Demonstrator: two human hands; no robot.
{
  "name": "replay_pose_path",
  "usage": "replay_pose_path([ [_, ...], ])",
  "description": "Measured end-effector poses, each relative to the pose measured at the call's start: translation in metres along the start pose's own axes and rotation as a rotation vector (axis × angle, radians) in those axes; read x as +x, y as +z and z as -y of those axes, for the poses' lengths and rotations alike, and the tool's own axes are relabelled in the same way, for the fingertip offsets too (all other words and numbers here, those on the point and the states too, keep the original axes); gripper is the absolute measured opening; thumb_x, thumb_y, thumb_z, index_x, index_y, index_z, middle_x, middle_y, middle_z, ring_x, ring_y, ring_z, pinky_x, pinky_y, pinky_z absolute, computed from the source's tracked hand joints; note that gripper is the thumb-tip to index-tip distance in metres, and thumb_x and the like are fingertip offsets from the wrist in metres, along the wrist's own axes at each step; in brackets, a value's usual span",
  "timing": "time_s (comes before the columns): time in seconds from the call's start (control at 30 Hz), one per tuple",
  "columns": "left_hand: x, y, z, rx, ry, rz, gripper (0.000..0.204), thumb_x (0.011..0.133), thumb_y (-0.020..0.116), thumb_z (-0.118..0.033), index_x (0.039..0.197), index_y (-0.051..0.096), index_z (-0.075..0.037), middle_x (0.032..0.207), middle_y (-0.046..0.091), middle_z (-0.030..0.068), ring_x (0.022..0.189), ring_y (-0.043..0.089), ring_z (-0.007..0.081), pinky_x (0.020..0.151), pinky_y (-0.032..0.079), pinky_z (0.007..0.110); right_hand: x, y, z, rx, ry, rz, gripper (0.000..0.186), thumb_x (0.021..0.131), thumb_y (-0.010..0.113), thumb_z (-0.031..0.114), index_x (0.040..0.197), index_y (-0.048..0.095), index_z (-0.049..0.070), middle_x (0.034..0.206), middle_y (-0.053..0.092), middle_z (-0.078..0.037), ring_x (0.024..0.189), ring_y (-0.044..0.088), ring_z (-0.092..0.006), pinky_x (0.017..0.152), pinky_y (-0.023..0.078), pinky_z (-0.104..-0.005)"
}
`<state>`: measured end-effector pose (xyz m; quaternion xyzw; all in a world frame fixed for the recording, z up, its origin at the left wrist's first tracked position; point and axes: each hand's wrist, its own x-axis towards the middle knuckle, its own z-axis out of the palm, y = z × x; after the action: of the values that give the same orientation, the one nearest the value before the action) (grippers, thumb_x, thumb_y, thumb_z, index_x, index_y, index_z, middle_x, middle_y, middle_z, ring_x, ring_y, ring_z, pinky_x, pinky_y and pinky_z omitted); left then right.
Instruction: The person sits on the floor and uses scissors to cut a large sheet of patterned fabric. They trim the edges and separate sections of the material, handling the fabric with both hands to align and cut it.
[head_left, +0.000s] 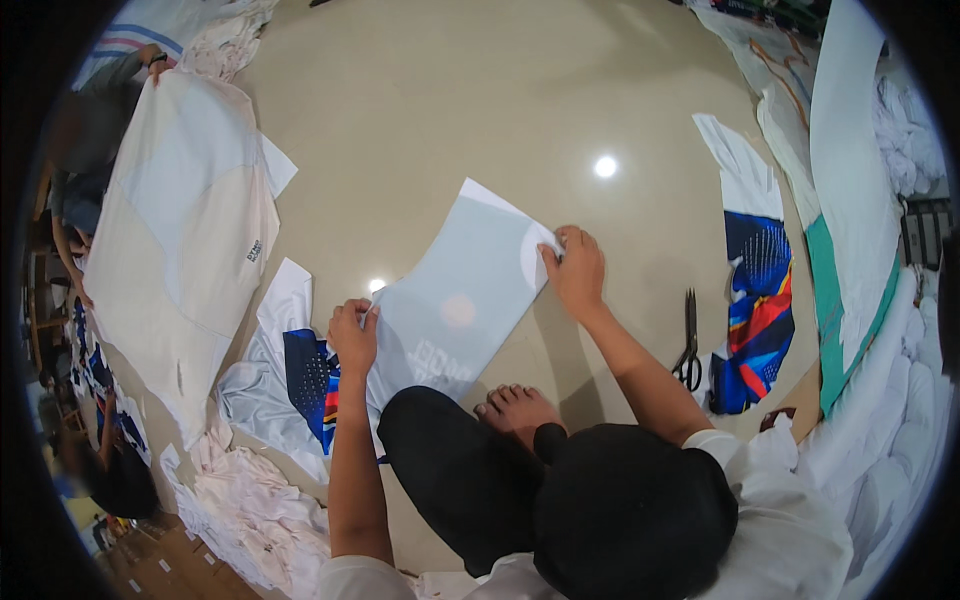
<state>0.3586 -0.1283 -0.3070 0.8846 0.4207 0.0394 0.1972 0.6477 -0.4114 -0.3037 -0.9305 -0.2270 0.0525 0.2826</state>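
A cut piece of pale grey-white fabric (430,310) with a curved left edge stretches between my hands over the floor. My left hand (353,338) pinches its left edge, near my left knee. At its upper right edge, my right hand (577,272) grips the cloth between thumb and fingers. Faint lettering shows through the lower part of the piece. Beside my left forearm lies blue patterned fabric with red and orange (308,375), on top of a crumpled grey-white cloth (250,390).
Black scissors (689,345) lie right of my right forearm, next to a blue, red and white fabric panel (758,300). At the left, another person's hand (155,62) holds up a large cream cloth (190,210). White fabric heaps (890,430) line the right side.
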Motion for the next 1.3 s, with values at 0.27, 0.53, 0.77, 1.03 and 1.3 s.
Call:
replay_pose_path([
  [0.27, 0.017, 0.006, 0.026, -0.406, -0.070, 0.112, 0.024, 0.100, 0.074, -0.020, 0.112, 0.059, -0.004, 0.095, 0.065, 0.0090, 0.087, 0.064, 0.0207, 0.076, 0.050, 0.034, 0.016, -0.004, 0.000, 0.125, 0.152, 0.101, 0.030, 0.086, 0.084, 0.025, 0.102, 0.074, 0.001, 0.096, 0.075, -0.019, 0.090, 0.072, -0.0372, 0.078, 0.057, -0.0480],
  [0.53, 0.017, -0.015, 0.001, -0.709, -0.248, 0.185, 0.038, 0.096, 0.078, -0.009, 0.125, 0.054, -0.003, 0.102, 0.070, 0.0099, 0.085, 0.060, 0.0116, 0.075, 0.048, 0.028, 0.016, -0.008, -0.012, 0.350, 0.305, 0.120, 0.032, 0.081, 0.089, 0.018, 0.101, 0.075, -0.002, 0.082, 0.075, -0.014, 0.076, 0.072, -0.0255, 0.071, 0.058, -0.0386],
  [0.77, 0.021, 0.000, 0.008, -0.724, -0.335, 0.084, 0.044, 0.090, 0.084, -0.006, 0.123, 0.055, -0.002, 0.101, 0.070, 0.0106, 0.085, 0.063, 0.0141, 0.078, 0.050, 0.028, 0.018, -0.002, -0.025, 0.443, 0.341, 0.066, 0.034, 0.076, 0.092, 0.014, 0.100, 0.075, -0.003, 0.085, 0.075, -0.013, 0.075, 0.073, -0.0234, 0.072, 0.059, -0.0364],
  [1.03, 0.024, -0.005, 0.003, -0.442, -0.258, 0.073, 0.048, 0.090, 0.084, -0.013, 0.126, 0.056, 0.000, 0.105, 0.070, 0.0131, 0.089, 0.066, 0.0226, 0.084, 0.053, 0.035, 0.018, -0.002, -0.026, 0.398, 0.295, 0.063, 0.034, 0.080, 0.091, 0.011, 0.102, 0.071, -0.005, 0.085, 0.072, -0.009, 0.069, 0.070, -0.0144, 0.063, 0.059, -0.0299],
  [1.3, 0.022, 0.037, -0.077, -0.054, 0.457, -0.051, 0.077, 0.097, 0.074, -0.031, 0.161, 0.038, -0.006, 0.162, 0.040, 0.0293, 0.150, 0.036, 0.0517, 0.123, 0.031, 0.058, 0.014, 0.002, -0.021, 0.407, 0.246, 0.013, 0.035, 0.078, 0.090, 0.012, 0.102, 0.071, -0.004, 0.086, 0.074, -0.016, 0.079, 0.073, -0.0275, 0.075, 0.059, -0.0388],
])
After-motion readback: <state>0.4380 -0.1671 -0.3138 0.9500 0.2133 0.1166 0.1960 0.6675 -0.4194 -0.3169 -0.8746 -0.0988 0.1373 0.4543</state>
